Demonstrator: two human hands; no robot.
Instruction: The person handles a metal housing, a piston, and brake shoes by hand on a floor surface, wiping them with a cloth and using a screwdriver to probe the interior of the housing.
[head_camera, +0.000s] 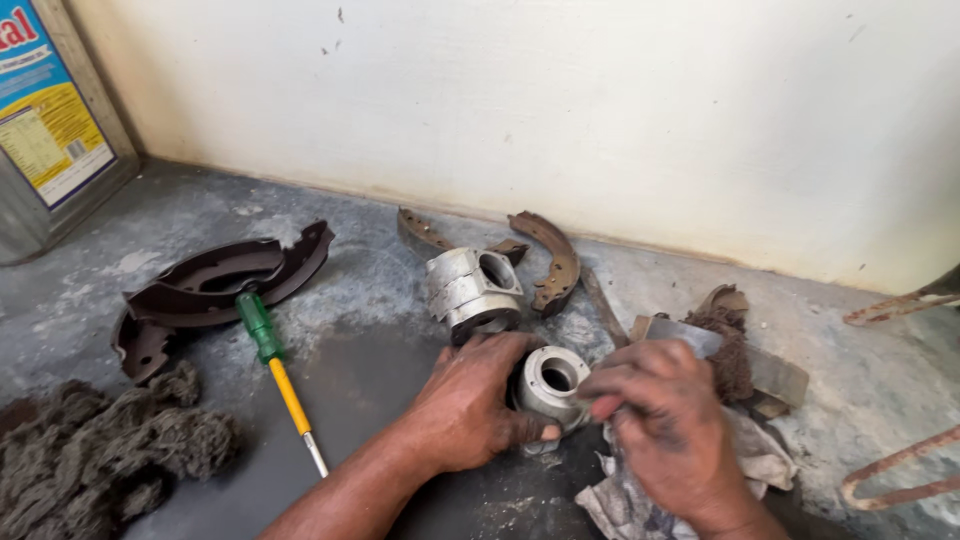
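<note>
Holding a round metal part (552, 385) on the floor (360, 350), the left hand (470, 405) wraps it tight. The right hand (655, 420) squeezes a dirty rag (620, 495) beside it. Greasy fingers could slip, and the part might roll away.

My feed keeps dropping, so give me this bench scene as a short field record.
left hand: grips round metal housing
right hand: presses dirty rag beside housing
behind hands: second metal housing, worn brake shoes
left side: screwdriver, dark brake shoes, fibre waste
surface: grey concrete floor
</note>
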